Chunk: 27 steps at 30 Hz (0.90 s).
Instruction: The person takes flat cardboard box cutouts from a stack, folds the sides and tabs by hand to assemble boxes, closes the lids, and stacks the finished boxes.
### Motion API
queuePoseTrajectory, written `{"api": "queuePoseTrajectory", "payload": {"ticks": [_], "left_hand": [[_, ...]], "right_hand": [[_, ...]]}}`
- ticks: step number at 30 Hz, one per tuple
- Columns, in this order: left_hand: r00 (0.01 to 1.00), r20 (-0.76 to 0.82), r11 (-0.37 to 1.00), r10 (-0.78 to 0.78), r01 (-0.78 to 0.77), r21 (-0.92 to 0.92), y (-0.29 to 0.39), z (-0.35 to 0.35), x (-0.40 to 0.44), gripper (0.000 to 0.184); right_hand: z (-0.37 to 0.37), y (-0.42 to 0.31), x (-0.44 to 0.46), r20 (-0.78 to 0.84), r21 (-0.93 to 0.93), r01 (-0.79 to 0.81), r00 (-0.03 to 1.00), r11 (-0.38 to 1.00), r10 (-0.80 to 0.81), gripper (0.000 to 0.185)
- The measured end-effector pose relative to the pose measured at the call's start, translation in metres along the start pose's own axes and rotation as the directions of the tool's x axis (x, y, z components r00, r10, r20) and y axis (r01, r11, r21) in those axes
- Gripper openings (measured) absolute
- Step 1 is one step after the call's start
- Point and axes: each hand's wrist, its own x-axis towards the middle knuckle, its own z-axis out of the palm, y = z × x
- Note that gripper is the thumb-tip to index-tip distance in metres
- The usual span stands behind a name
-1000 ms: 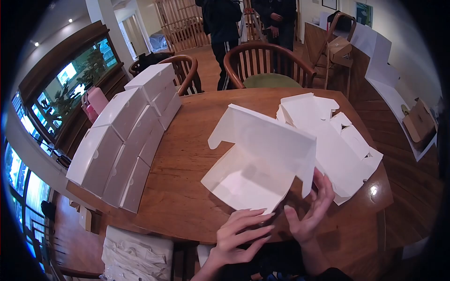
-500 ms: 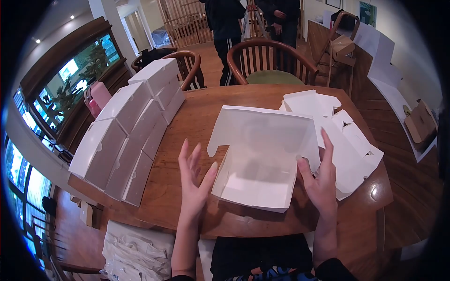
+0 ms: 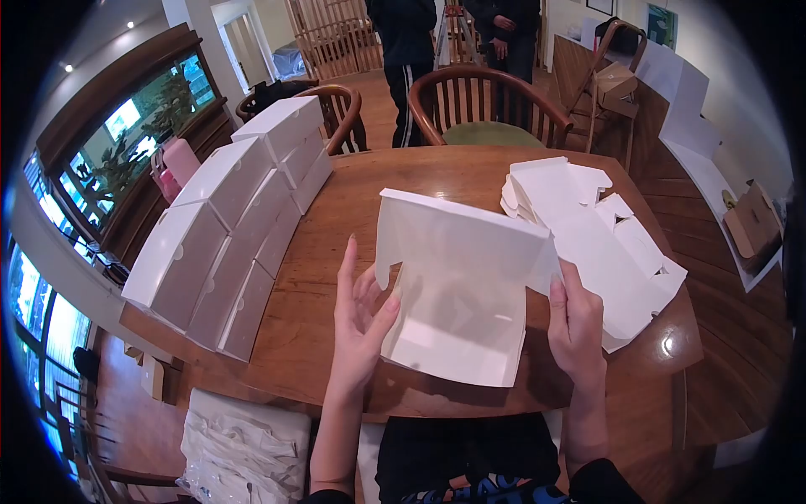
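Observation:
A white cardboard box [image 3: 457, 328] stands on the wooden table in front of me, its lid tilted up at the far side. My left hand [image 3: 361, 315] is at the box's left wall, fingers spread and thumb close against the wall; whether the thumb presses on it I cannot tell. At the right, my right hand [image 3: 575, 323] pinches the lid's side flap between thumb and fingers. The box's inside is bare white card.
Closed white boxes [image 3: 214, 244] stand stacked along the table's left side. Flat white box blanks [image 3: 609, 252] lie at the right. Wooden chairs [image 3: 487, 105] stand beyond the far edge, with two people [image 3: 407, 67] behind. A pink bottle [image 3: 178, 160] is at the far left.
The lid has swung further toward me over the box. My right hand has moved up from the box's right wall to the lid flap. My left hand has shifted slightly right.

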Motion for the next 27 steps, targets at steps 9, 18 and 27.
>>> {"api": "queuePoseTrajectory", "payload": {"ticks": [9, 18, 27], "left_hand": [[0.996, 0.083, 0.989, -0.019, 0.006, 0.150, -0.003, -0.023, 0.000, 0.068], [0.998, 0.021, 0.499, 0.058, -0.047, 0.866, 0.009, -0.024, -0.015, 0.037], [0.996, 0.034, 0.385, 0.088, -0.065, 0.921, 0.007, -0.003, -0.028, 0.026]], "right_hand": [[-0.001, -0.001, -0.026, 0.073, -0.015, 0.109, 0.991, 0.994, -0.108, 0.035], [-0.003, -0.004, -0.033, 0.106, -0.085, -0.034, 0.993, 0.996, 0.043, 0.038], [0.005, -0.003, -0.035, 0.020, 0.028, -0.067, 0.998, 0.997, 0.066, 0.023]]}}
